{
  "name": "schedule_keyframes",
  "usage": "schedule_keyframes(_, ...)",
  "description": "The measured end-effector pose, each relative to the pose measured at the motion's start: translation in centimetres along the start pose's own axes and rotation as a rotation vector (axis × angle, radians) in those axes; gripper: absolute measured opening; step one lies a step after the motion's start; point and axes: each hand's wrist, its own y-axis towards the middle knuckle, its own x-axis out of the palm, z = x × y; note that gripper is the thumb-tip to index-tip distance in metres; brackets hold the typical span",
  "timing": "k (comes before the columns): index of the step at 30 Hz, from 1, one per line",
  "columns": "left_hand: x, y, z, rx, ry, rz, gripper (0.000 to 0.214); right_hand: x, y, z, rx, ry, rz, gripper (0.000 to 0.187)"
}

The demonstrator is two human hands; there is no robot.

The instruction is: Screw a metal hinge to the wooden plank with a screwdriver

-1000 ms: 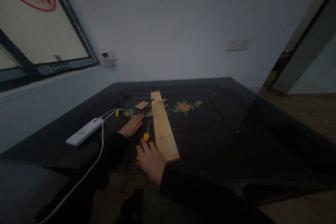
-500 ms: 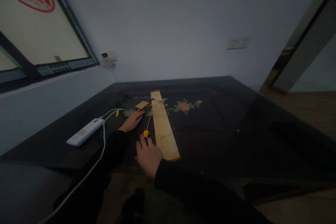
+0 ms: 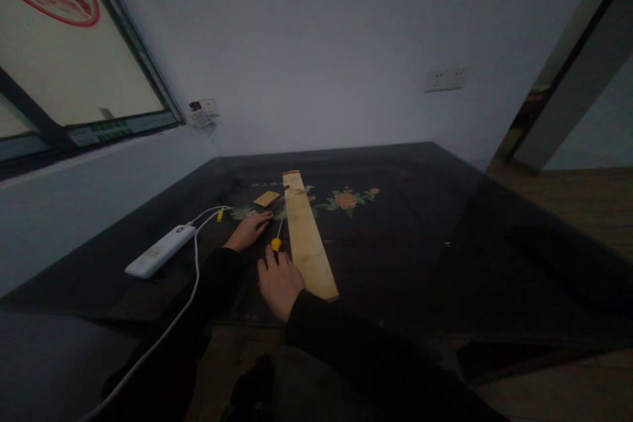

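Note:
My right hand (image 3: 279, 280) is closed round the yellow handle of a screwdriver (image 3: 276, 241) whose thin metal shaft points away from me along the table. Just to its right lies a long pale wooden plank (image 3: 305, 237), running away from me. My left hand (image 3: 250, 229) rests flat on the dark table (image 3: 420, 237) with fingers stretched out, fingertips near the screwdriver's tip. A small tan wooden piece (image 3: 267, 198) lies just beyond that hand, beside the plank's far end.
A white power bank (image 3: 159, 250) with a white cable (image 3: 198, 237) lies at the left. The dark glass tabletop has a flower pattern (image 3: 346, 199). A window (image 3: 59, 79) is at left, wall sockets (image 3: 445, 79) behind, a doorway at right.
My right hand has slid forward along the plank with the screwdriver. My left hand has moved slightly forward, toward the small wooden piece.

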Motion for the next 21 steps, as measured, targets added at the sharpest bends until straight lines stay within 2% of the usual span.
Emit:
schedule_keyframes(4, -0.2, -0.1, 0.4, -0.003, 0.014, 0.025, 0.045, -0.3, -0.2, 0.1, 0.013, 0.003, -0.006, 0.036)
schedule_keyframes(7, -0.5, -0.2, 0.8, 0.013, 0.012, 0.064, 0.043, -0.5, -0.9, -0.1, -0.011, 0.019, 0.003, 0.049)
schedule_keyframes(12, -1.8, -0.4, 1.8, 0.009, -0.044, 0.191, 0.038, -2.1, -3.4, 0.4, -0.032, 0.091, 0.024, 0.05)
schedule_keyframes(16, -3.4, -0.9, 3.7, 0.004, -0.105, 0.281, 0.037, -4.8, -6.5, 3.9, -0.011, 0.156, 0.013, 0.052)
schedule_keyframes(18, -4.2, -1.9, 5.4, -0.007, -0.127, 0.26, 0.036, -6.0, -8.1, 6.5, 0.016, 0.192, -0.038, 0.057)
schedule_keyframes(21, -5.0, -4.5, 9.1, -0.004, -0.189, 0.165, 0.038, -6.9, -9.6, 9.8, 0.04, 0.247, -0.162, 0.07)
